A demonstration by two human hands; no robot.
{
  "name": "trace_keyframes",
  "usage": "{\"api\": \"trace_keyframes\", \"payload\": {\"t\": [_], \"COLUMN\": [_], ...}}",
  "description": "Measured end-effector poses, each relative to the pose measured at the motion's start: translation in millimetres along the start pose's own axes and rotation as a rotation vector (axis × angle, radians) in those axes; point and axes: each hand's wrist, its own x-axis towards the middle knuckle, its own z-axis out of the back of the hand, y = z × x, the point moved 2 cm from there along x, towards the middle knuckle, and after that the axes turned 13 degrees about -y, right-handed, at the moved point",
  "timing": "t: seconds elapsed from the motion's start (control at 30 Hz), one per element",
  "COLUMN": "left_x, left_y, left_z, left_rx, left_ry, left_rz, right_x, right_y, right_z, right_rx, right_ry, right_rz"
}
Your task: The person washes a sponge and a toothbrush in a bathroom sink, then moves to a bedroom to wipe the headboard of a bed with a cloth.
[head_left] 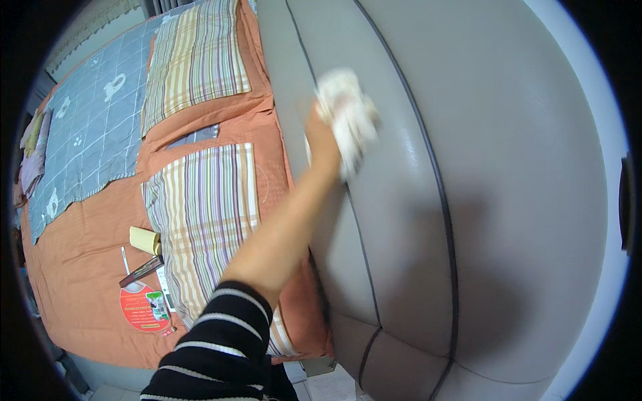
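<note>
Striped black sleeve sat nearest the camera, coming in from the lower edge left of centre, your bare forearm running up and right from it. Your left hand had the white cloth bunched in its grip, fingers closed round it; exact fingertip placement couldn't be told, motion blur plus cloth in front. Cloth was against the grey padded headboard, upper middle of the view, covering part of a dark seam. Your shadow fell on the padding lower right.

Bed took up the left side: orange sheet, two striped pillows, one near and one far, both close to the headboard. Blue-grey blanket with white grid lines and animal shapes lay over the far left part. Folded fabric sat at its outer side. Beside the near pillow: yellow pad, dark stick, red disc, with a green-and-white packet on the disc.
</note>
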Motion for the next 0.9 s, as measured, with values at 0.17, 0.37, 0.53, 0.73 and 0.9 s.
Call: {"api": "trace_keyframes", "payload": {"t": [0.17, 0.37, 0.53, 0.73, 0.9], "left_x": [-208, -228, -92, -16, 93], "left_y": [66, 57, 2, -51, -28], "left_z": [106, 105, 32, 17, -4], "left_rx": [0.473, 0.56, -0.119, 0.029, -0.023], "left_ry": [0.143, 0.379, -0.042, 0.245, 0.686], "left_rz": [-0.089, 0.029, 0.341, 0.045, -0.303], "right_x": [3, 5, 1, -5, -13], "right_y": [3, 3, 5, -4, -6], "right_z": [-1, -4, -4, -6, -17], "right_rx": [-0.001, -0.024, -0.048, -0.005, 0.085], "right_ry": [-0.035, 0.046, 0.068, 0.032, -0.19], "right_rz": [-0.005, 0.003, -0.008, -0.011, -0.029]}}
